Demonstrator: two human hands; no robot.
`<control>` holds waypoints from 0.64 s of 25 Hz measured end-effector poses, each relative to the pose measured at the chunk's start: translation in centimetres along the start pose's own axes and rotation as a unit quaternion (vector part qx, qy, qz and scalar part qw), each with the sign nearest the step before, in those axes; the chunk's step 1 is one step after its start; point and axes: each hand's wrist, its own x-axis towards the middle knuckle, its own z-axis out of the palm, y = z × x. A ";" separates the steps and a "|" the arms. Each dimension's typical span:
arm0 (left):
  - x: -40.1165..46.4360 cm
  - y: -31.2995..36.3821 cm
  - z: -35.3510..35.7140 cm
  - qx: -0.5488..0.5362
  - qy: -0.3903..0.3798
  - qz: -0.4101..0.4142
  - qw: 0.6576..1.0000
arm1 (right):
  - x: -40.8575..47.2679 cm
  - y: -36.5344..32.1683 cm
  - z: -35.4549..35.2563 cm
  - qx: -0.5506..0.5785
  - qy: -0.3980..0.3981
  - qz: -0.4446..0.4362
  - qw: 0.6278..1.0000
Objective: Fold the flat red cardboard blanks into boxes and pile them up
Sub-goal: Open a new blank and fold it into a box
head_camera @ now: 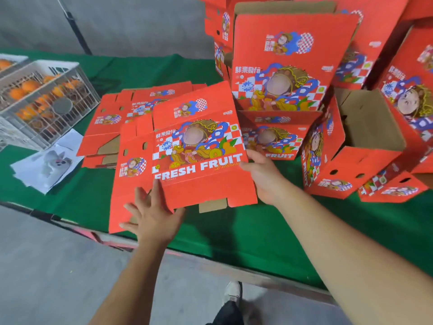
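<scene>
A flat red cardboard blank printed "FRESH FRUIT" is lifted at a tilt over the table's front edge. My right hand grips its right edge, thumb on the printed face. My left hand has spread fingers against the blank's lower left flap. Behind it a stack of flat red blanks lies on the green table. Folded red boxes are piled at the right, one open box lying on its side.
A grey plastic crate of oranges stands at the left, with white papers in front of it. A black pole rises behind the table. The concrete floor and my shoe show below the table edge.
</scene>
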 end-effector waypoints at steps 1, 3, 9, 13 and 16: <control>-0.9 -0.5 -0.4 -0.022 -0.020 -0.012 1.000 | -0.9 0.4 -0.5 -0.011 -0.002 -0.008 1.000; -2.5 -1.3 -1.1 -0.046 -0.058 -0.025 0.997 | -3.0 1.3 -1.6 -0.034 -0.022 -0.021 0.999; -4.7 -3.4 -1.9 -0.114 -0.188 0.090 0.971 | -8.8 4.3 -3.9 0.014 0.014 -0.023 1.000; -4.9 -4.3 -1.4 -0.099 -0.218 0.214 0.947 | -12.0 6.8 -3.6 0.046 0.078 0.012 0.996; -4.2 -7.0 -0.3 -0.083 -0.182 0.121 0.972 | -12.9 7.9 -3.0 0.074 0.145 0.013 0.987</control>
